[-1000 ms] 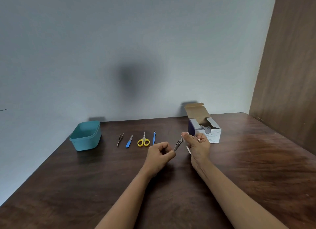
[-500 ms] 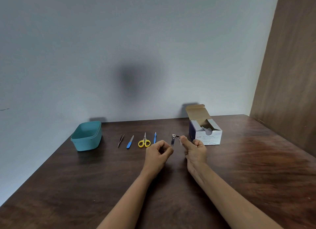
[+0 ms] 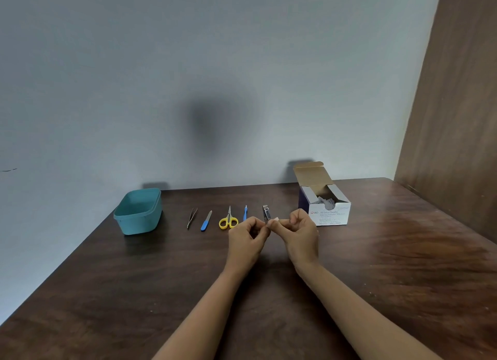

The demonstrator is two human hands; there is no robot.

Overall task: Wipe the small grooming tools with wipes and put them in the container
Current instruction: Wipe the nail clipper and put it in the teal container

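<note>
Since a second ago the dark wooden table [image 3: 403, 265] got a tool back. Teal plastic container [image 3: 139, 221] sits far left. Left hand [image 3: 247, 238] and right hand [image 3: 302, 233] meet just before the slim steel nail clipper [image 3: 265, 213], likely parked ending the tool row [image 3: 228, 221] to free fingers; both pinch a small pale wipe [image 3: 273, 220].

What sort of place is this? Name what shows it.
Likely a plain indoor room, perhaps a home or office: a dark wooden table against a bare pale wall, with a box of alcohol swabs and a teal container.
</note>
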